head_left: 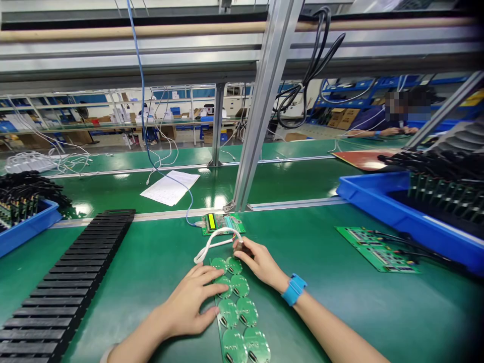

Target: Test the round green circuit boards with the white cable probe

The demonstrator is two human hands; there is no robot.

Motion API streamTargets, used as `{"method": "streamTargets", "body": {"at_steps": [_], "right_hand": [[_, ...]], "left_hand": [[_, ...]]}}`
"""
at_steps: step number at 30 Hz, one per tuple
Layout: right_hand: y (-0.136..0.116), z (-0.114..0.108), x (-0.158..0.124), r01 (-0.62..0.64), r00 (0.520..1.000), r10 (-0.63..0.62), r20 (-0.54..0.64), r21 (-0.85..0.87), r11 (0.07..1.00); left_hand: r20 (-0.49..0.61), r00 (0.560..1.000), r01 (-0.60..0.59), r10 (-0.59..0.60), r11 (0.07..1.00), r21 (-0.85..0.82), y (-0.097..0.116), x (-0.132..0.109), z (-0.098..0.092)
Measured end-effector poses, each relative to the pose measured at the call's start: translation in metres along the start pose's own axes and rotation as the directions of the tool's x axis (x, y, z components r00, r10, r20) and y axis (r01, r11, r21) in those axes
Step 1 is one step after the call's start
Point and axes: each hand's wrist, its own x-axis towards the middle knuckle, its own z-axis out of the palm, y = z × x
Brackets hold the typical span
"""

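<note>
A panel of several round green circuit boards (247, 311) lies lengthwise on the green bench in front of me. My left hand (194, 297) rests on its left edge, fingers spread over the upper discs and holding nothing. At the panel's far end, my right hand (259, 259) pinches a small metallic probe connector (239, 246) against or just above the top right disc; contact is hard to make out. A white cable (207, 245) loops from that connector toward a green board with a lit yellow-green display (212, 221). A blue wristband (294, 289) circles my right wrist.
On the left lies a black slotted rack (71, 282), with a blue tray (53, 218) beyond it. A blue bin (372, 189) of wired boards and a loose green board (374, 248) are right. A metal post (260, 108) rises behind the display board. Another person (378, 121) sits far right.
</note>
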Motion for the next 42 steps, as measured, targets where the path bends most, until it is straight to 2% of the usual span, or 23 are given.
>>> {"method": "streamTargets", "body": {"at_steps": [4,7,9,11,14,17,19,20,24,30,35,42], "right_hand": [[0.001,0.002,0.000,-0.001,1.000,0.001,-0.001,-0.015,1.000],[0.002,0.002,-0.001,-0.001,1.000,0.001,0.002,-0.014,1.000],[0.002,0.002,-0.001,0.000,1.000,0.000,0.008,-0.019,1.000],[0.002,0.003,0.000,0.005,1.000,-0.005,0.014,-0.021,1.000],[0.001,0.003,0.000,0.023,0.999,-0.023,0.027,-0.019,1.000],[0.002,0.005,0.001,0.045,0.998,-0.044,0.035,-0.027,0.999],[0.002,0.005,0.001,0.060,0.997,-0.059,0.040,-0.041,0.997],[0.002,0.006,0.001,0.067,0.997,-0.065,0.042,-0.051,0.996],[0.002,0.006,0.001,0.080,0.996,-0.077,0.041,-0.086,0.993],[0.002,0.008,0.002,0.085,0.996,-0.081,0.049,-0.108,0.990],[0.001,0.009,0.003,0.089,0.996,-0.085,0.042,-0.115,0.989],[0.004,0.008,0.003,0.089,0.995,-0.084,0.047,-0.110,0.990]], "left_hand": [[-0.018,1.000,-0.013,0.013,1.000,-0.009,-0.006,-0.003,0.004],[-0.118,0.993,0.013,-0.016,0.999,-0.032,-0.012,-0.006,0.009],[-0.212,0.973,0.077,-0.091,0.994,-0.075,-0.017,-0.006,0.010],[-0.297,0.935,0.160,-0.195,0.977,-0.139,-0.024,-0.006,0.011],[-0.421,0.851,0.236,-0.314,0.945,-0.229,-0.033,-0.007,0.010],[-0.556,0.755,0.238,-0.348,0.935,-0.262,-0.039,-0.008,0.010],[-0.621,0.716,0.196,-0.318,0.946,-0.257,-0.041,-0.008,0.010],[-0.626,0.723,0.171,-0.292,0.954,-0.247,-0.042,-0.008,0.011],[-0.494,0.841,0.145,-0.221,0.971,-0.188,-0.045,-0.009,0.011],[-0.373,0.902,0.206,-0.218,0.976,-0.071,-0.054,-0.010,0.008],[-0.328,0.911,0.234,-0.248,0.969,-0.085,-0.054,-0.008,0.007],[-0.409,0.883,0.179,-0.231,0.971,-0.160,-0.057,-0.009,0.009]]}}
